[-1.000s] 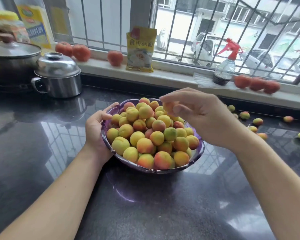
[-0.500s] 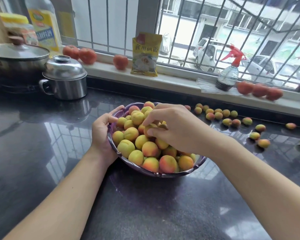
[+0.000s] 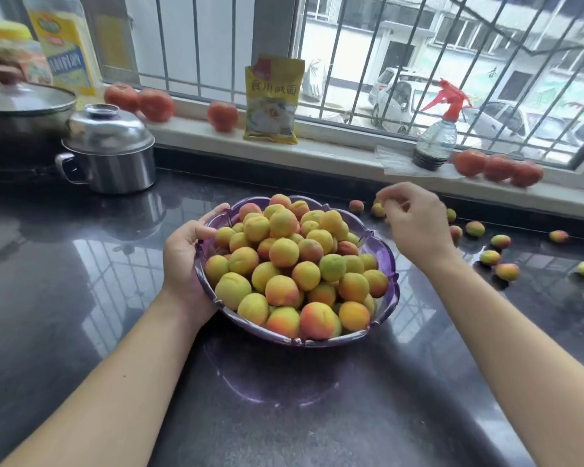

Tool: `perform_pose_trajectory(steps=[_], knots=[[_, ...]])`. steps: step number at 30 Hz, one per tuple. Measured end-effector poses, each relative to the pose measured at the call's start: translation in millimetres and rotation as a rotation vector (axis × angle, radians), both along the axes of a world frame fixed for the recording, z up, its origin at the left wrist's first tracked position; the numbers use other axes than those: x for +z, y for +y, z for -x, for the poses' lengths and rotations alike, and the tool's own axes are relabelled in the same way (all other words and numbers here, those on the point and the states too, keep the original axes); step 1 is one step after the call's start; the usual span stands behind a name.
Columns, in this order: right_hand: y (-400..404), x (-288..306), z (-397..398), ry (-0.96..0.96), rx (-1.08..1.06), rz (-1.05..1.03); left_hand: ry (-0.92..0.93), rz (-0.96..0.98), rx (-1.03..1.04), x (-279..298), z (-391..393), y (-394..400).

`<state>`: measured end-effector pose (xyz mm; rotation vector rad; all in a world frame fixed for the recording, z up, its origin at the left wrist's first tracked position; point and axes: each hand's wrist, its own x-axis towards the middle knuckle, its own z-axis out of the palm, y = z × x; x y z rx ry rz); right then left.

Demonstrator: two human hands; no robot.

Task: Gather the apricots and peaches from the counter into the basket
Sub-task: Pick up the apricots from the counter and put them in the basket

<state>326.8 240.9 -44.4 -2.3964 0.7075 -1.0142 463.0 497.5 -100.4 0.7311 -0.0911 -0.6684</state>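
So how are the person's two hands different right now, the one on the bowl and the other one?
The left hand grips the purple basket by its rim, steadying it; the right hand is off the basket, reaching over the loose fruit on the counter. The left wraps flat; the right's fingers curl near a small fruit. Both are bare.

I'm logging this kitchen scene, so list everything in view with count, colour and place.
basket: one, purple, counter centre, heaped with yellow-orange fruit
loose fruit: about a dozen, yellow-red, counter right
counter: one, glossy black
small pot: one, steel, lidded, back left
large pan: one, glass-lidded, far left
oil bottle: one, yellow, back left
tomatoes: six, red, windowsill
packet: one, yellow, windowsill
spray bottle: one, clear, red trigger, windowsill
left hand: holding the basket rim
right hand: over loose fruit, fingers curled
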Motion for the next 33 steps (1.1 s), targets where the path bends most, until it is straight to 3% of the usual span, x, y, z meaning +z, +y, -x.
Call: perform_pose_trajectory(steps=[2, 5, 17, 22, 27, 31, 33], knots=[[-30, -36, -5, 0.131, -0.108, 0.012, 0.01, 0.011, 0.004, -1, -1, -1], [-42, -74, -23, 0.32, -0.053, 0.062, 0.011, 0.04, 0.005, -4, -5, -1], [-89, -75, -103, 0.475, -0.164, 0.168, 0.007, 0.059, -0.003, -5, -6, -5], [-84, -73, -92, 0.342, -0.128, 0.051, 0.013, 0.059, -0.001, -3, -6, -4], [-57, -64, -45, 0.047, 0.015, -0.311, 0.023, 0.036, -0.005, 2, -1, -2], [-39, -66, -2, -0.071, 0.171, -0.598, 0.009, -0.012, 0.025, 6, 3, -1], [-35, -56, 10, -0.132, 0.24, -0.646, 0.002, -0.017, 0.035, 6, 3, -1]])
